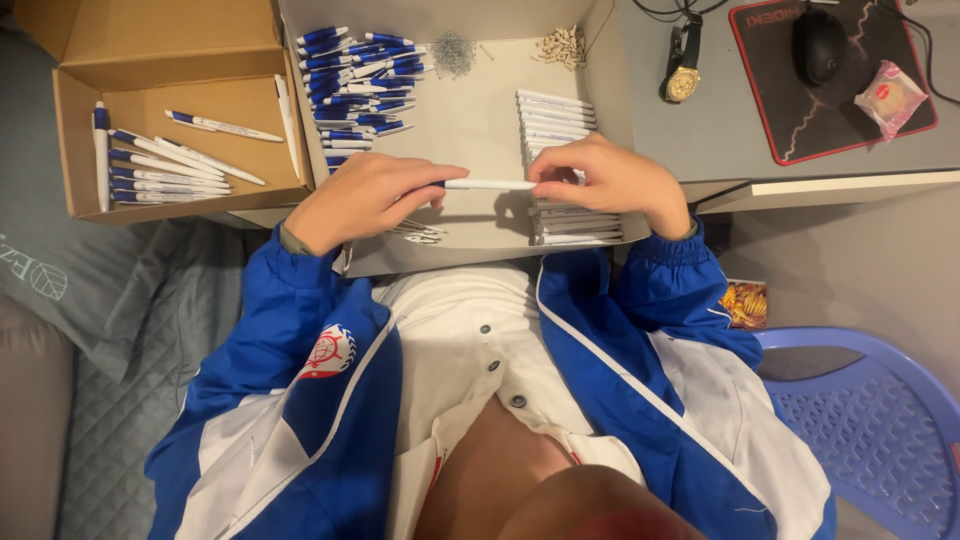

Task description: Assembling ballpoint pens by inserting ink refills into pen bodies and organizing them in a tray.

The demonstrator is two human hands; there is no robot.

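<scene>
My left hand and my right hand hold one white pen between them, level, above a shallow cardboard tray. The left fingers cover the pen's dark end; the right fingertips pinch the other end. In the tray lie a heap of blue pen parts, a row of white pen barrels partly under my right hand, a tangle of small metal springs, a pile of small pale tips and thin refills below my left hand.
An open cardboard box at the left holds several finished blue-and-white pens. On the grey desk at the right are a wristwatch, a black mouse on a mouse pad, and a wrapped snack. A blue plastic chair stands lower right.
</scene>
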